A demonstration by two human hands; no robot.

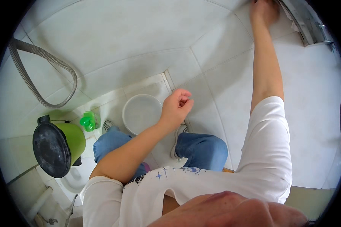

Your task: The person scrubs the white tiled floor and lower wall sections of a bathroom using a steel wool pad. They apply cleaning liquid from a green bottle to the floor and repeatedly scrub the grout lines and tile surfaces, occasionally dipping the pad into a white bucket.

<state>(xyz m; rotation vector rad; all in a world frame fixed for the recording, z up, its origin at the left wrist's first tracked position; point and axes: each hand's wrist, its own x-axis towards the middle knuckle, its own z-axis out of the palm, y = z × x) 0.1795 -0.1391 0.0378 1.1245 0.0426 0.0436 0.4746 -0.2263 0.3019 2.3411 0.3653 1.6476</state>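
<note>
- Closest up, at the lower edge, is the white T-shirt (216, 181) of the person, soft cotton-looking cloth with a blue print at the chest.
- Up by the wall, the right hand (265, 13) is at the end of a stretched arm, just left of a metal frame (310, 32); I can't tell from here whether they touch, or how its fingers stand, since the upper edge cuts it off.
- That frame is grey, straight-sided and shiny, with something pale along its inner edge.
- The left hand (176, 108) hangs in front of the body with its fingers loosely curled; whether anything small sits inside, I can't tell.
- Below it and to its left, a round, smooth white bucket (140, 113) stands on the floor near the shoes.
- Further left: a ribbed metal hose (70, 72) looping down, a glossy green bottle (88, 121), and a green bin (75, 138) with a scuffed dark oval lid (51, 149).
- Pale, smooth tiles (132, 38) cover the wall.
</note>
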